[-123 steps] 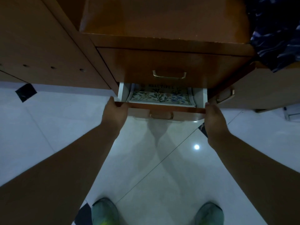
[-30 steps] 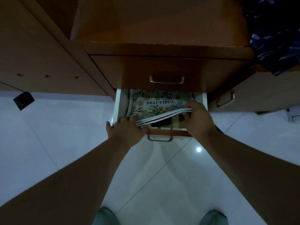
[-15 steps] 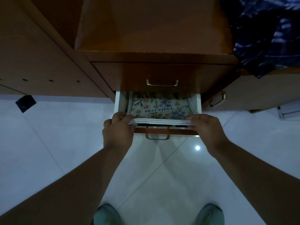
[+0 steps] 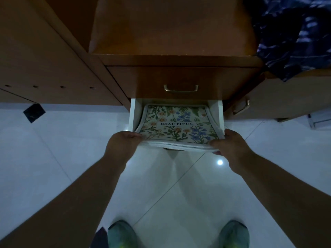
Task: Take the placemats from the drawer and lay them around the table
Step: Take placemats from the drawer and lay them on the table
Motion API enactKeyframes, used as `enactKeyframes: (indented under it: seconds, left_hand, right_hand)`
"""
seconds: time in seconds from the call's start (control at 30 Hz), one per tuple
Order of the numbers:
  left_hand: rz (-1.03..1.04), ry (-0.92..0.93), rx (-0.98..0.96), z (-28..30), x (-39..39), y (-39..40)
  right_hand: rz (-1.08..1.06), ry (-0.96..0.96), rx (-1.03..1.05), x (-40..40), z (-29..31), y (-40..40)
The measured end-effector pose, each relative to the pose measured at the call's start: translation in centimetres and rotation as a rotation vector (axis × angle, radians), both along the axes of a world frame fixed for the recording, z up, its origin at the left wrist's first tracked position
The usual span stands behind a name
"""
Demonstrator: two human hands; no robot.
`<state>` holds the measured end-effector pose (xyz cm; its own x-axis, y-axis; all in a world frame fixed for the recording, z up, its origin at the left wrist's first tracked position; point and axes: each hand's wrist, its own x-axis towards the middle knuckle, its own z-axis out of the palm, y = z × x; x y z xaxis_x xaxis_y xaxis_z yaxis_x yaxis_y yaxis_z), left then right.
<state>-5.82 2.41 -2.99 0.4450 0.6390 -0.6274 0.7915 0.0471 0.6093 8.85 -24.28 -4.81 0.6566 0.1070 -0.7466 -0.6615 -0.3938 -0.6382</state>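
Placemats between drawer walls

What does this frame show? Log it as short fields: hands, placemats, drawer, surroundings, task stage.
left hand: grips the near left corner of the placemats
right hand: grips their near right corner
placemats: a stack, floral top mat printed BEAUTIFUL, near edge lifted over the drawer front, far part inside the drawer
drawer: lower one, pulled open, white inside
upper drawer: closed, brass handle
surroundings: white tiled floor, two shoes at the bottom edge, dark patterned cloth at upper right
task stage: mats not yet clear of the drawer; no table in view
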Motion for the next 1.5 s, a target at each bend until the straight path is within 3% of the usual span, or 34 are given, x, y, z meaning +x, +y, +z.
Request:
enactKeyframes:
  seconds: [0.3, 0.47, 0.67, 0.8, 1.03, 1.23, 1.4, 1.5]
  left_hand:
    - [0.011, 0.035, -0.127, 1.0, -0.2, -0.3]
    - [-0.045, 0.097, -0.026, -0.2, -0.3, 0.4]
    - [0.125, 0.014, -0.294, 0.2, -0.1, 0.3]
    - [0.034, 0.115, -0.331, 0.3, 0.5, -0.4]
    - [-0.038, -0.037, -0.221, -1.0, -0.4, 0.1]
    - [-0.084, 0.005, -0.444, -0.3, 0.0, -0.2]
    - [-0.135, -0.025, -0.217, -0.3, 0.8, -0.8]
    - [-0.151, -0.041, -0.161, -0.5, 0.2, -0.5]
  right_hand:
    - [0.125, -0.096, -0.07, -1.1, 0.9, 0.4]
    - [0.185, -0.147, -0.143, -1.8, 0.3, 0.1]
    - [0.096, 0.002, -0.055, -0.6, 1.0, 0.0]
    - [0.284, 0.072, -0.048, -0.4, 1.2, 0.2]
    - [0.246, -0.093, -0.079, -0.7, -0.1, 0.0]
    - [0.256, -0.096, -0.095, -1.2, 0.2, -1.1]
    - [0.397, -0.081, -0.141, 0.5, 1.0, -0.4]
    - [0.366, -0.116, -0.133, 1.0, 1.1, 0.0]
